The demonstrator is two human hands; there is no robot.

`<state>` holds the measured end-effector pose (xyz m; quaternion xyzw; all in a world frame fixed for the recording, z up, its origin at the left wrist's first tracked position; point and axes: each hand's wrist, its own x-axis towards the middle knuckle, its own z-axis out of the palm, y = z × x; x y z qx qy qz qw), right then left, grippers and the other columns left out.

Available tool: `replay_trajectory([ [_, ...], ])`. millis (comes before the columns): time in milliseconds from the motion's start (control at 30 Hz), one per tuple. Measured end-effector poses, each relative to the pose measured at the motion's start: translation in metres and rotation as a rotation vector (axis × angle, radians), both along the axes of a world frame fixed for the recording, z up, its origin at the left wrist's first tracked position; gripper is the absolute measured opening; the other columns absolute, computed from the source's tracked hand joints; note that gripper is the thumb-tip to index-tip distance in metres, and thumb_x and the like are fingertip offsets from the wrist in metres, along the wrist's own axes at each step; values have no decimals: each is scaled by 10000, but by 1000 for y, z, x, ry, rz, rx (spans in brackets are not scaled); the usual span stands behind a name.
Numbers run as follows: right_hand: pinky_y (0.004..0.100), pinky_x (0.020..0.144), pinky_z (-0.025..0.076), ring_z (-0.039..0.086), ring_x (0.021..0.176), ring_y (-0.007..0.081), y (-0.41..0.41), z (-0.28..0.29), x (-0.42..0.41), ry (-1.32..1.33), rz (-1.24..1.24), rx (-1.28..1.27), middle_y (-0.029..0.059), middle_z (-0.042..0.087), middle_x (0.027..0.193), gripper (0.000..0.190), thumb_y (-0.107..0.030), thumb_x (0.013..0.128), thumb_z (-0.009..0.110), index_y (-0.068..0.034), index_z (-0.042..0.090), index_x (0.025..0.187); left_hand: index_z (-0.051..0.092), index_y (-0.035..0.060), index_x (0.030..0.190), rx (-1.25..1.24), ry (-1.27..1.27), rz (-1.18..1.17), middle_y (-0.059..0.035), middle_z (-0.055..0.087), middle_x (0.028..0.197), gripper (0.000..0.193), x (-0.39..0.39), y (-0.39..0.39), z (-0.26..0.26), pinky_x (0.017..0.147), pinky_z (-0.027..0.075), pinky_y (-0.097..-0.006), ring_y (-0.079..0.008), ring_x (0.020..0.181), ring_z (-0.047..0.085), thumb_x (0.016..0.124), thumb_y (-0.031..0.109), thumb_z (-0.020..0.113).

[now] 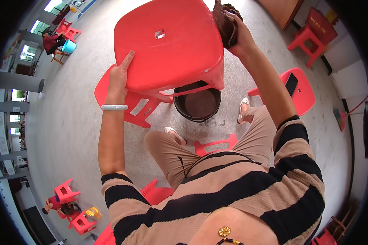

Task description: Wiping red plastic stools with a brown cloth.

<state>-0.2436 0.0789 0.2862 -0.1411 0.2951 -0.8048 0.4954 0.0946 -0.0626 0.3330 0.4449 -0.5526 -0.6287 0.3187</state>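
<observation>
A red plastic stool (171, 58) is raised in front of me, its seat with a small square hole facing up toward me. My left hand (119, 76) grips the near left edge, thumb on top of the seat. In my right hand (240, 35) is a crumpled dark brown cloth (227, 26), pressed against the right side of the seat rim. Another red stool (119, 95) stands partly hidden beneath the left side of the raised one. Below, a black bucket (197, 104) with dark liquid sits on the floor between my feet, its far rim covered by the stool.
To the right, a red stool (305, 92) bears a black phone (291, 84). Farther off stand stacked red stools (309, 39) and a broom (342, 118). Seated people (52, 43) are at the left, one beside a blue bucket (69, 46). Grey concrete floor (64, 128) surrounds me.
</observation>
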Motion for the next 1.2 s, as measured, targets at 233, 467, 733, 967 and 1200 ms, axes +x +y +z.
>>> replay_trajectory([
  [233, 344, 913, 594, 712, 1008, 185, 22, -3, 25, 185, -10, -124, 99, 709, 1202, 369, -243, 985, 604, -39, 600, 1292, 622, -57, 1207, -406, 40, 128, -156, 713, 1138, 600, 18, 11, -68, 848, 588, -317, -215, 992, 711, 828, 330, 882],
  [467, 335, 905, 600, 726, 988, 201, 56, -119, 9, 74, 89, 68, 110, 729, 1164, 338, -209, 987, 581, -48, 618, 1282, 570, -47, 1259, -565, -99, 134, -179, 683, 1179, 765, 11, 53, -184, 931, 556, -385, -269, 1076, 671, 700, 303, 958],
  [733, 346, 889, 608, 734, 975, 211, 108, -183, 43, -49, 71, 169, 111, 736, 1169, 367, -237, 963, 599, -47, 628, 1276, 509, -7, 1308, -501, -139, -100, -144, 586, 1271, 885, 49, 91, -246, 981, 513, -408, -258, 1164, 608, 615, 252, 995],
  [967, 348, 900, 597, 736, 974, 222, 128, -213, 64, -113, -39, 240, 107, 747, 1141, 338, -232, 951, 617, -58, 651, 1239, 606, 15, 1233, -369, -69, -182, -130, 687, 1172, 745, 67, 122, -284, 945, 533, -407, -265, 1080, 667, 620, 210, 982],
  [1200, 347, 910, 592, 732, 991, 220, 138, -233, 74, -138, -133, 280, 107, 743, 1144, 323, -238, 960, 633, -51, 663, 1222, 652, 39, 1219, -348, -343, -292, -126, 726, 1160, 662, 92, 138, -320, 923, 544, -412, -268, 1050, 693, 651, 188, 956],
])
